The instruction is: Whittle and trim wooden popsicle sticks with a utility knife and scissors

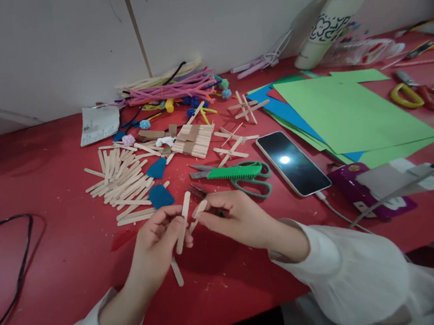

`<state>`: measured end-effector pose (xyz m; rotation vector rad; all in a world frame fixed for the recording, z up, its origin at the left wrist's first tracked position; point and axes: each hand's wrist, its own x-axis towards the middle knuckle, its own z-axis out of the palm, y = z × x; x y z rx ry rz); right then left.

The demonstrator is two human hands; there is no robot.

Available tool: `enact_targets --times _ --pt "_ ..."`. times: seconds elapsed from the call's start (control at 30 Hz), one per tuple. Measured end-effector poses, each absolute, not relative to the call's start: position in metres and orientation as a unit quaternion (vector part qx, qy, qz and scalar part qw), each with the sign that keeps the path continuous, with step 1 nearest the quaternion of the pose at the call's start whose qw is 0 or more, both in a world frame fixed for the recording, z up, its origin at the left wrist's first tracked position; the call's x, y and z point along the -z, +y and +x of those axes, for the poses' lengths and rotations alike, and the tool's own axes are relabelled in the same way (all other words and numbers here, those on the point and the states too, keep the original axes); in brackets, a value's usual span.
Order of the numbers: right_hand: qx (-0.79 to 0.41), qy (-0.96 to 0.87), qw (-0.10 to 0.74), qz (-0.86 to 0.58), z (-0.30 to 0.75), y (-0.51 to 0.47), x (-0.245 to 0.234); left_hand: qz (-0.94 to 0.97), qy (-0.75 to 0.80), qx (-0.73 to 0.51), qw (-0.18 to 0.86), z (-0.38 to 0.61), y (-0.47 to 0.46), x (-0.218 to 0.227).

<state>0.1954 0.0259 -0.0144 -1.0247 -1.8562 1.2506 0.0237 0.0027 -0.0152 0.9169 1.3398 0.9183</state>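
Between thumb and fingers, my left hand [157, 246] grips a wooden craft stick [183, 223] that slants upward. Another craft stick [177, 271] pokes out below that hand; whether it is held or lies on the table I cannot tell. My right hand [238, 217] pinches a craft stick [200, 209] by its end, close to the left hand's fingers. Just beyond the hands are a pile of loose craft sticks [121, 177], blue pieces [161, 196] and green-handled scissors [255, 179]. A green cutter [235, 171] lies across the scissors.
Crossed-stick shapes [232, 148] sit behind the scissors. To the right are a phone [293, 162] with a cable, a purple box [375, 192] and green paper sheets [351, 112]. Pink pipe cleaners [170, 87] and a tumbler [330, 26] stand along the wall. A black cable [22, 271] lies left.
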Motion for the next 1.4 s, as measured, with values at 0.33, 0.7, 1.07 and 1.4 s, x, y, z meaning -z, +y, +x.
enact_targets --times 0.33,0.7,1.07,1.4 --pt "-0.642 -0.563 0.336 -0.397 0.196 0.036 0.021 0.393 0.549 -0.358 0.644 0.020 0.005 0.017" --pt "-0.655 -0.546 0.312 -0.418 0.196 0.035 0.020 0.480 0.588 -0.348 0.550 0.022 0.001 0.015" --pt "-0.363 -0.773 0.469 -0.227 0.205 0.036 0.020 0.332 0.544 -0.389 0.666 0.018 0.008 0.014" --pt "-0.612 -0.600 0.348 -0.380 0.203 0.035 0.021 0.443 0.648 -0.436 0.441 0.008 0.004 0.018"
